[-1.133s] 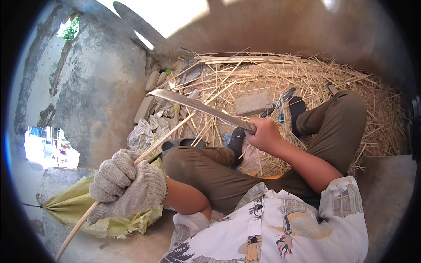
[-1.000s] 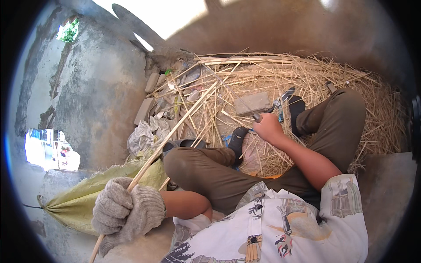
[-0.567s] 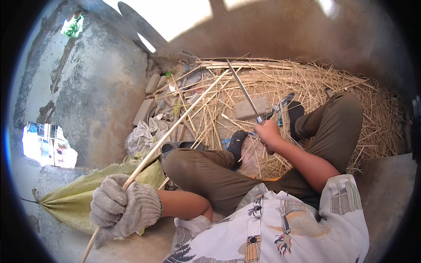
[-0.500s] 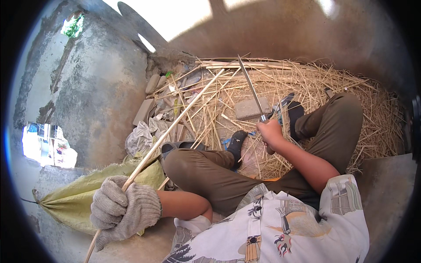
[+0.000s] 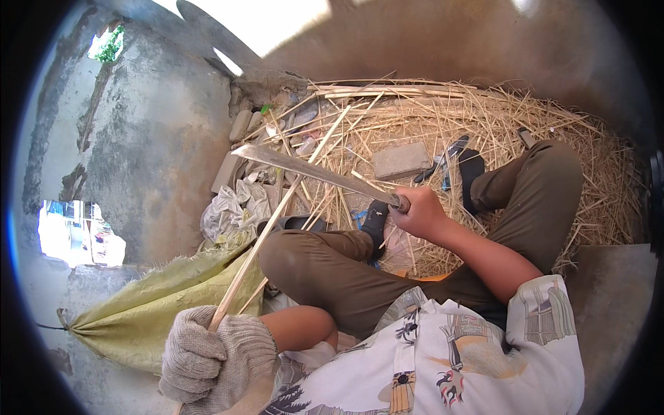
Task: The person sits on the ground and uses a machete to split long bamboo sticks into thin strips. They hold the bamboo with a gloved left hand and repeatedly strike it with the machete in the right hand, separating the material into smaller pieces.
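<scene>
My left hand (image 5: pixel 197 360), in a grey knitted glove, is closed around the lower part of a long pale strip of split wood or bamboo (image 5: pixel 266 225). The strip slants up and to the right, its far end over the littered ground. My bare right hand (image 5: pixel 423 214) grips the handle of a long-bladed knife (image 5: pixel 311 169). Its blade points left and slightly up, with the tip beyond the strip. In this view blade and strip cross; whether they touch I cannot tell.
Thin straw-like shavings (image 5: pixel 581 187) cover the ground around my feet. A brick (image 5: pixel 401 160) lies among them. To the left are a yellow-green woven sack (image 5: pixel 152 311), crumpled whitish plastic (image 5: pixel 225 211) and a dark slipper (image 5: pixel 297 223). Worn walls (image 5: pixel 166 138) stand close by.
The knife has swung from pointing up to pointing left, across the strip. My left hand has moved slightly right and down with the strip, which now stands steeper.
</scene>
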Action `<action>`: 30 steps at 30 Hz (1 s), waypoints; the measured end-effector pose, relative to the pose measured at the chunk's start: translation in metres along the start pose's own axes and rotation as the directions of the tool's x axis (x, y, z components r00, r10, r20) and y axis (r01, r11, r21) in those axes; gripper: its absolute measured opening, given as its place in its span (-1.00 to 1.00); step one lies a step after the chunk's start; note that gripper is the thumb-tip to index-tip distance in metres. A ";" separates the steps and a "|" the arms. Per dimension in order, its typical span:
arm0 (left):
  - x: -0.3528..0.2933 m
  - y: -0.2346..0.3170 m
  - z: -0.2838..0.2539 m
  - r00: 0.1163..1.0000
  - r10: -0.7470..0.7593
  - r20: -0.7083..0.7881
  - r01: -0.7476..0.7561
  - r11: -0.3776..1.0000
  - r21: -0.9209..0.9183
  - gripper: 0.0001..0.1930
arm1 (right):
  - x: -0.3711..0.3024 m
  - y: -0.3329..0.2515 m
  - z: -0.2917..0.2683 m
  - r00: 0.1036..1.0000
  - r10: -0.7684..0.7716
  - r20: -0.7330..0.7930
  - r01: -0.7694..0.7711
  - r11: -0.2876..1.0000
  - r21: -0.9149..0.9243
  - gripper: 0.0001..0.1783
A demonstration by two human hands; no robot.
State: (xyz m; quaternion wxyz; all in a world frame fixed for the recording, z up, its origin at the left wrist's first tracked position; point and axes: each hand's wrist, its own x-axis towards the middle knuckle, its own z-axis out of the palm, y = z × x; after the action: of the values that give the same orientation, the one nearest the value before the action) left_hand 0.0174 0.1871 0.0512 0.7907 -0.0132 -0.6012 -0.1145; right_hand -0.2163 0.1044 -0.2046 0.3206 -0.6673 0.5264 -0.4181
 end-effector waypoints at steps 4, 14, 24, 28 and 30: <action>-0.001 0.010 0.004 0.999 -0.041 0.007 0.041 0.999 -0.027 -0.43 | -0.003 0.002 0.009 0.996 0.066 -0.053 -0.065 0.998 0.028 -0.78; 0.001 0.008 -0.005 0.999 -0.039 -0.024 0.034 0.983 -0.179 -0.46 | 0.004 0.002 -0.001 0.992 -0.067 -0.109 0.068 0.998 0.011 -0.79; -0.003 -0.008 0.002 0.991 -0.133 0.006 0.129 0.943 -0.308 -0.44 | 0.015 0.026 0.001 0.951 0.253 -0.179 -0.270 0.960 -0.077 -0.79; -0.005 -0.005 0.000 0.993 -0.006 -0.115 -0.014 0.985 -0.173 -0.55 | 0.020 0.027 -0.016 0.856 0.510 -0.083 -0.509 0.860 0.031 -0.72; -0.004 -0.011 -0.004 0.993 -0.011 -0.118 -0.014 0.978 -0.210 -0.56 | 0.016 0.011 -0.018 0.894 0.443 -0.066 -0.443 0.896 0.027 -0.73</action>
State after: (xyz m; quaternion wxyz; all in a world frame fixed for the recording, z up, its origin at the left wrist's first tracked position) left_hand 0.0183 0.1763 0.0451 0.8194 -0.0904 -0.5376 -0.1773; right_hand -0.2353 0.0861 -0.2025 0.3925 -0.5130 0.6730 -0.3602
